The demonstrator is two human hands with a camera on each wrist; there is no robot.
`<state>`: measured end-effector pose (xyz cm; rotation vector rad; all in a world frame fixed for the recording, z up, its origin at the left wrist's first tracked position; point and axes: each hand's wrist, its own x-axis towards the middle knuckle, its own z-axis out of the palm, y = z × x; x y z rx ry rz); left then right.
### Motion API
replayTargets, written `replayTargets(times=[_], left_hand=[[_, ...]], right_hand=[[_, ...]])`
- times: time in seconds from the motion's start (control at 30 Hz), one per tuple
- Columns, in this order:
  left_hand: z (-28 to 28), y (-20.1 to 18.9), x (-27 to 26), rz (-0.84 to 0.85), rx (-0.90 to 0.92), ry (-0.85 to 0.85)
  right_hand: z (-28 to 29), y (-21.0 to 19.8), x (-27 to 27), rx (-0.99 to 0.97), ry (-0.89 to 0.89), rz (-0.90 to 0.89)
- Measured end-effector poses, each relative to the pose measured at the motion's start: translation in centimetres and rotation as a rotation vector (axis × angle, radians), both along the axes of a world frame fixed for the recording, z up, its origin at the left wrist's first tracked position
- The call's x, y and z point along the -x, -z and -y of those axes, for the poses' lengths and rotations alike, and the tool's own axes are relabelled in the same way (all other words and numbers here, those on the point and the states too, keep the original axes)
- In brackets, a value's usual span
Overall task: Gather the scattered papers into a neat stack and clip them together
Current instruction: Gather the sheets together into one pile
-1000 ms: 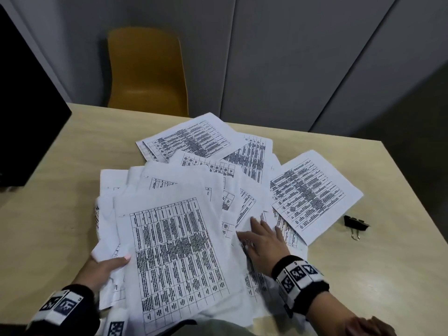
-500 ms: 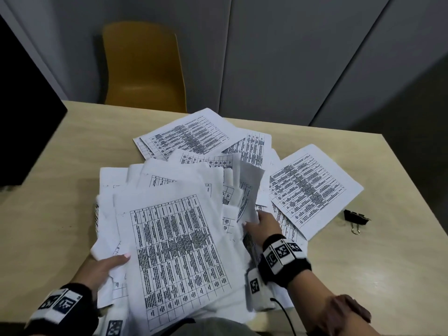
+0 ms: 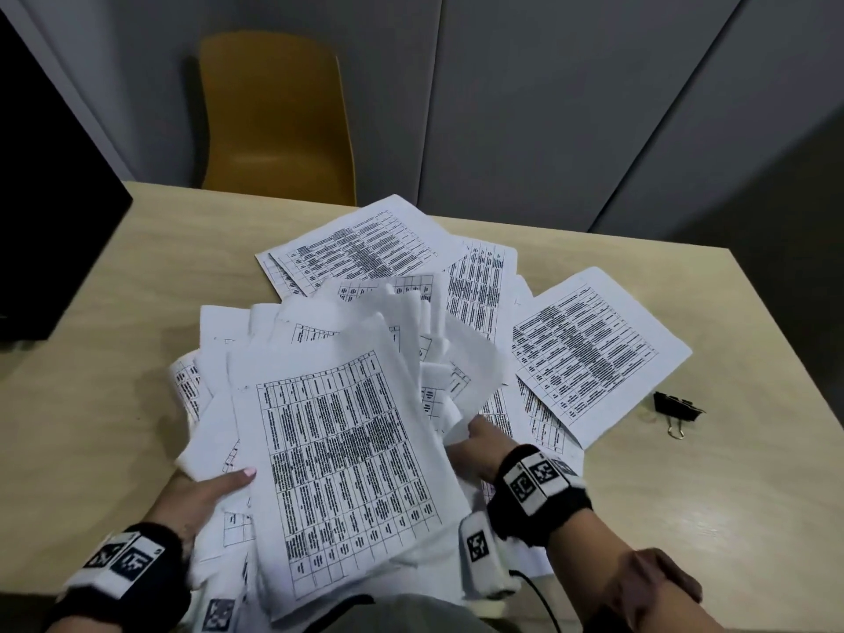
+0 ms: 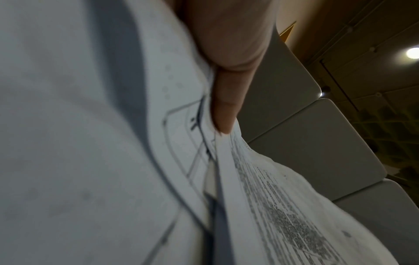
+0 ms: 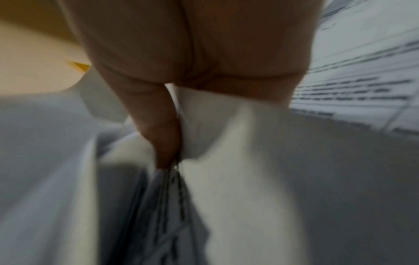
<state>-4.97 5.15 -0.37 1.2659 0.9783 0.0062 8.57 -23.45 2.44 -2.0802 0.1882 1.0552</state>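
Here the left hand (image 3: 201, 495) grips the near-left edge of the gathered papers (image 3: 338, 454), thumb on top. The right hand (image 3: 479, 443) pinches a few loose sheets at their right side, lifting them. More sheets (image 3: 593, 349) lie spread on the tabletop (image 3: 137, 276); the clip (image 3: 676, 406) sits beside them, far right.

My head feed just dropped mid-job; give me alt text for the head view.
Both hands lift a loose bundle of printed sheets off a wooden table: left hand under the near-left edge, right hand gripping sheets at the right. More sheets lie scattered beyond, a black binder clip at right, a yellow chair behind.
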Motion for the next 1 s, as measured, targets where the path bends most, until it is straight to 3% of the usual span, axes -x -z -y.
replayTargets(times=[0.13,0.3,0.4,0.5,0.6,0.7,0.77,0.9,1.0], left_hand=[[0.0,0.1,-0.1,-0.001,0.017,0.009],[0.4,-0.7,0.7,-0.009,0.022,-0.062],[0.3,-0.9,1.3,0.012,0.069,-0.085],[0.6,-2.2,1.1,-0.019,0.05,-0.088],[0.4,-2.0,0.9,0.014,0.086,-0.041],[-0.2,-1.3,0.9,0.049,0.167,-0.002],[-0.4,-1.1,0.7,0.072,0.173,0.001],[-0.9,-0.4,0.5,0.102,0.234,-0.007],[-1.0,0.1,0.7,0.099,0.225,-0.033]], right_hand=[[-1.0,-0.5,0.1,-0.055,-0.086,0.014],[0.3,-0.8,-0.4,-0.148,-0.038,0.079],[2.1,-0.9,-2.1,-0.16,0.217,0.256],[3.4,-0.3,-4.5,0.07,0.381,0.479],[3.2,-0.4,-6.8,0.321,0.217,0.564],[2.1,-0.3,-7.3,0.495,-0.178,0.494],[1.7,0.4,-6.5,0.539,-0.352,0.491],[2.6,1.3,-2.4,0.543,-0.463,0.543],[3.7,1.2,0.5,0.512,-0.436,0.559]])
